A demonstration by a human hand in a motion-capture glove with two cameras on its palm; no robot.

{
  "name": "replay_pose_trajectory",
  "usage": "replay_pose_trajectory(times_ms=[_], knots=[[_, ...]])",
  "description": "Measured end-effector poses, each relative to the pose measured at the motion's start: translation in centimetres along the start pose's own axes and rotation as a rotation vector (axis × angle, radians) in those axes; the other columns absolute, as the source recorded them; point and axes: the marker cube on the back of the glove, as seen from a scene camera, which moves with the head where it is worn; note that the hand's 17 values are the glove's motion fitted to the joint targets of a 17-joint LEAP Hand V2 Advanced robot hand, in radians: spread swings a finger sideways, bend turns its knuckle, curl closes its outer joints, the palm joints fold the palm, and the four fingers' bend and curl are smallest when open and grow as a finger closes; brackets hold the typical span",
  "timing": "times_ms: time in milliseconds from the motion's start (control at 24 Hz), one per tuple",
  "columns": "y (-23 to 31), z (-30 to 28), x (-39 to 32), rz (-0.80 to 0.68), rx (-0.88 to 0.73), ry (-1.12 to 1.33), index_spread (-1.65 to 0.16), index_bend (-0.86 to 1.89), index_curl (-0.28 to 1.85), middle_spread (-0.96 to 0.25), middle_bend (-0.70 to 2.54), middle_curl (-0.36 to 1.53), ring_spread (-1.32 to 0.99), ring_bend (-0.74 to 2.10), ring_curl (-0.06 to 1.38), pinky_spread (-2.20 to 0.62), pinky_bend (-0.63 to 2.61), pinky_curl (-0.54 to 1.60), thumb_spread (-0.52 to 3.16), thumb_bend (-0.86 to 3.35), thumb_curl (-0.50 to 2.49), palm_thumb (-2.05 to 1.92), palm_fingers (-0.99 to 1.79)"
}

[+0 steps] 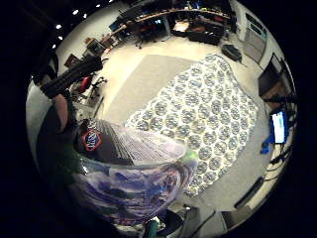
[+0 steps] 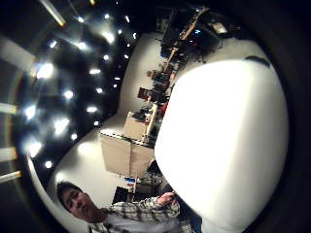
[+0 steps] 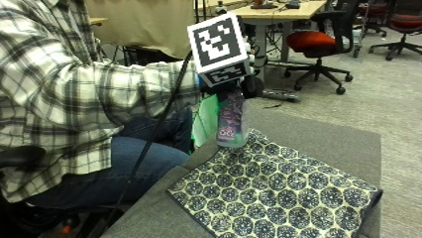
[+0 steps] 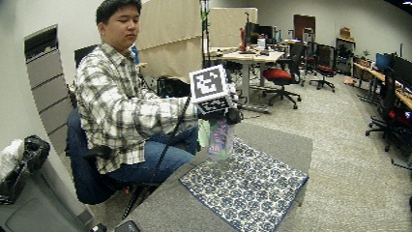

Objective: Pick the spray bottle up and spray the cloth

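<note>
In the outside view a spray bottle (image 3: 231, 121) with a purple patterned label hangs upright in the air, just above the near edge of the cloth. My gloved right hand (image 3: 245, 85) grips the bottle at its top. The blue-and-white patterned cloth (image 3: 277, 193) lies flat on the grey table (image 3: 330, 139). The wide outside view shows the same: hand (image 4: 227, 115), bottle (image 4: 221, 137), cloth (image 4: 248, 186). From the little-finger palm view the bottle (image 1: 133, 173) is close to the palm, with the cloth (image 1: 203, 109) spread below. A bright white surface (image 2: 223, 141) fills the thumb-side view.
The person sits at the table's left side, knees against its edge. A red-seated office chair (image 3: 316, 39) and desks (image 3: 277, 10) stand on the carpet behind. Bare table surface (image 4: 277, 137) lies beyond the cloth.
</note>
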Motion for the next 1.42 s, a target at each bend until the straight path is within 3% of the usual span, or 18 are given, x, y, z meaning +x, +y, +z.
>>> replay_pose_trajectory(times_ms=[250,625,1083,1416], knots=[[-0.7,2.3,-1.9,-0.092,-0.049,-0.284,-0.25,0.35,0.53,-0.18,0.51,0.51,-0.25,0.59,0.49,-0.21,0.38,0.42,0.12,-0.04,0.77,1.02,1.31],[-4.0,8.3,-1.6,-0.107,-0.053,-0.439,-0.25,0.34,0.53,-0.18,0.5,0.51,-0.25,0.58,0.49,-0.21,0.37,0.42,0.14,-0.03,0.77,1.03,1.3],[-6.3,15.7,-0.9,-0.089,-0.123,-0.497,-0.25,0.33,0.53,-0.17,0.5,0.52,-0.25,0.57,0.49,-0.2,0.35,0.42,0.15,-0.03,0.77,1.03,1.28],[-5.9,17.2,-1.0,-0.124,-0.175,-0.46,-0.25,0.32,0.54,-0.17,0.49,0.52,-0.24,0.56,0.49,-0.21,0.35,0.42,0.16,-0.03,0.77,1.04,1.28]])
